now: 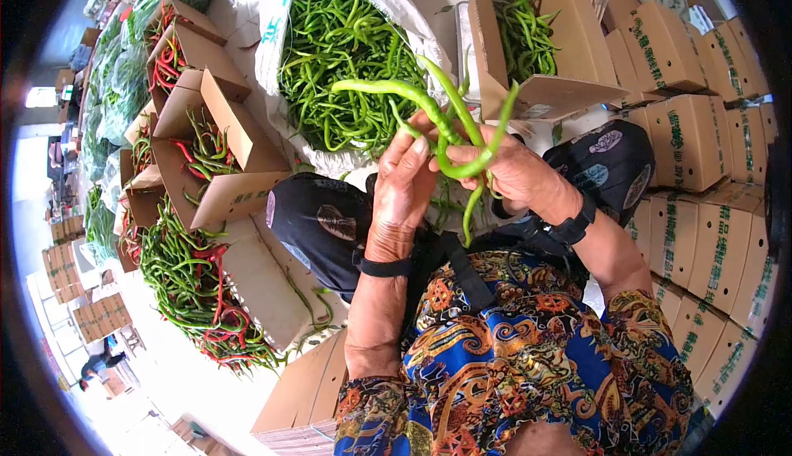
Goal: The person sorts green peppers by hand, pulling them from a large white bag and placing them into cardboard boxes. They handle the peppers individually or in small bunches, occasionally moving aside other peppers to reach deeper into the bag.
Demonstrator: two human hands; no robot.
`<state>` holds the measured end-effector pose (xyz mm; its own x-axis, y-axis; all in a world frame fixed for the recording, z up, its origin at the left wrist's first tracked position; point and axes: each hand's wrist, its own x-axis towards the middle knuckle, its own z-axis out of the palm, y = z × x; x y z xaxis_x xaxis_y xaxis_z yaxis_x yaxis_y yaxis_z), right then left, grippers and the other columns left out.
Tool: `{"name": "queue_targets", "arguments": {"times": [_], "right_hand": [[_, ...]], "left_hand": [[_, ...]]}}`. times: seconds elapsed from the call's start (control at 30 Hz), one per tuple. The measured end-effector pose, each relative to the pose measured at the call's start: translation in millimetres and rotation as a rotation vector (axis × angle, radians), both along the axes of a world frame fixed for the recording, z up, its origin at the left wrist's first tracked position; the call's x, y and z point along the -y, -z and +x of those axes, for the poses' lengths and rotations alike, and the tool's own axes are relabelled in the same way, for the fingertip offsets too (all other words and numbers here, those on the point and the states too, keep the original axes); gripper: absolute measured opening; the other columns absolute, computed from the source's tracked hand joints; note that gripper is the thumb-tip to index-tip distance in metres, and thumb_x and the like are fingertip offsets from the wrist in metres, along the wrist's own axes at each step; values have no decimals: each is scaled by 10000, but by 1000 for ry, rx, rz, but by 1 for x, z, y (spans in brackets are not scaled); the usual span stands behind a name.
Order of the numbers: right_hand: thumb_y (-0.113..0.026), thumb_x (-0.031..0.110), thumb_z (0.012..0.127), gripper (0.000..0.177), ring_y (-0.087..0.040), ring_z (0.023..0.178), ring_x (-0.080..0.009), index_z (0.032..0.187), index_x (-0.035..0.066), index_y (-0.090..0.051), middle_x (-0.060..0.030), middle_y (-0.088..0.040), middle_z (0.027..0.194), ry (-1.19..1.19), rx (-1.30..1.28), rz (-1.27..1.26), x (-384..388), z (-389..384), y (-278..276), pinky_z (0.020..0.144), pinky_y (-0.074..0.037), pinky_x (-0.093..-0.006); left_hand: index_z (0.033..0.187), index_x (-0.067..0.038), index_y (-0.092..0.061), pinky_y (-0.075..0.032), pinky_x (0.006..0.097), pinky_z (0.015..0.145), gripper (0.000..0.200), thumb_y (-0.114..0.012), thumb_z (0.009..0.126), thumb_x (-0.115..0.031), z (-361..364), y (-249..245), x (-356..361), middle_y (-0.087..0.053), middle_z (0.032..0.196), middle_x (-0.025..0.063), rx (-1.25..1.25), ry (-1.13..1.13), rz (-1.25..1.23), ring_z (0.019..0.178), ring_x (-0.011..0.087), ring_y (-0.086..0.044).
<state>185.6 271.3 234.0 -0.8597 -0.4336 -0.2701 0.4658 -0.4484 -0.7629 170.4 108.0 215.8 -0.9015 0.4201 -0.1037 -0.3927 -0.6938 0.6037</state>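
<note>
Several long, curved, glossy green peppers (444, 126) are held in the air between the two bare hands. The left hand (403, 167) pinches them with bent fingers; the right hand (524, 174) has its fingers curled around them, though overlaps make each fingertip's hold hard to tell. Just beyond stands an open white woven sack (404, 12) of green peppers, between open brown cardboard boxes (573, 91) on both sides.

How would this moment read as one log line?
left hand: gripping green peppers | right hand: gripping them too | white sack: open ahead, loose peppers inside | open cartons: off to the left
</note>
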Motion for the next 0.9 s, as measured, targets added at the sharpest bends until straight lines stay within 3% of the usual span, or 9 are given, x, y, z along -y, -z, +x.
{"name": "queue_targets", "arguments": {"times": [0.13, 0.27, 0.4, 0.43, 0.53, 0.73, 0.83, 0.9], "right_hand": [[-615, 220, 905, 348, -563, 796, -82, 1196, 40, -554, -40, -620, 978, 111, 27, -25, 7, -1, -7, 667, -444, -196], [-593, 182, 903, 360, -606, 994, -155, 1224, 31, -536, -103, -634, 1093, 132, -56, -11, 3, -8, 9, 846, -472, -263], [-564, 205, 912, 372, -594, 1096, -254, 1211, -15, -532, -166, -614, 1172, 144, 64, -220, -17, -13, 15, 907, -469, -343], [-564, 219, 909, 363, -593, 1101, -258, 1183, -19, -542, -168, -610, 1186, 132, 28, -106, -23, -10, 11, 912, -465, -349], [-585, 225, 889, 364, -596, 1090, -252, 1158, -18, -547, -171, -610, 1182, 32, -3, -73, -23, -7, -2, 908, -468, -344], [-599, 166, 861, 327, -651, 917, -248, 1136, 5, -526, -162, -640, 1031, -5, 67, -99, -10, 4, -5, 838, -524, -333], [-581, 163, 877, 372, -638, 903, -193, 1199, 21, -462, -114, -619, 1016, 37, -3, 43, -5, 5, -5, 787, -526, -313], [-567, 90, 850, 394, -633, 897, -231, 1215, 21, -435, -133, -602, 1026, 87, -96, 114, -2, 4, 2, 760, -525, -342]], "left_hand": [[1279, 6, -496, -396, 357, 982, 373, -553, 929, -112, 6, 6, -2, -571, 1227, 97, -3, -12, -30, 1130, 204, -530], [1236, -7, -523, -409, 361, 985, 306, -527, 945, -99, 3, 6, -7, -591, 1203, 113, -241, -181, -316, 1133, 215, -545], [1241, -35, -500, -429, 408, 990, 306, -494, 972, -180, 1, -4, 13, -570, 1245, 142, 142, -269, -94, 1141, 261, -555], [1268, -42, -475, -452, 405, 963, 334, -484, 980, -209, -5, 8, 22, -560, 1263, 143, 161, -274, 60, 1131, 261, -559], [1259, -43, -484, -489, 396, 920, 319, -482, 981, -200, -13, 12, 33, -562, 1265, 128, 285, -281, 257, 1119, 252, -561], [1247, -65, -483, -439, 416, 974, 334, -494, 976, -259, -10, 7, 23, -574, 1233, 131, 224, -300, 14, 1150, 264, -539], [1268, -70, -453, -431, 423, 960, 417, -555, 942, -310, 0, -7, 8, -574, 1219, 145, 266, -213, 96, 1153, 277, -532], [1331, -26, -392, -420, 379, 917, 598, -638, 888, -341, 7, -11, 1, -543, 1259, 149, 140, -77, 26, 1165, 260, -514]]}}
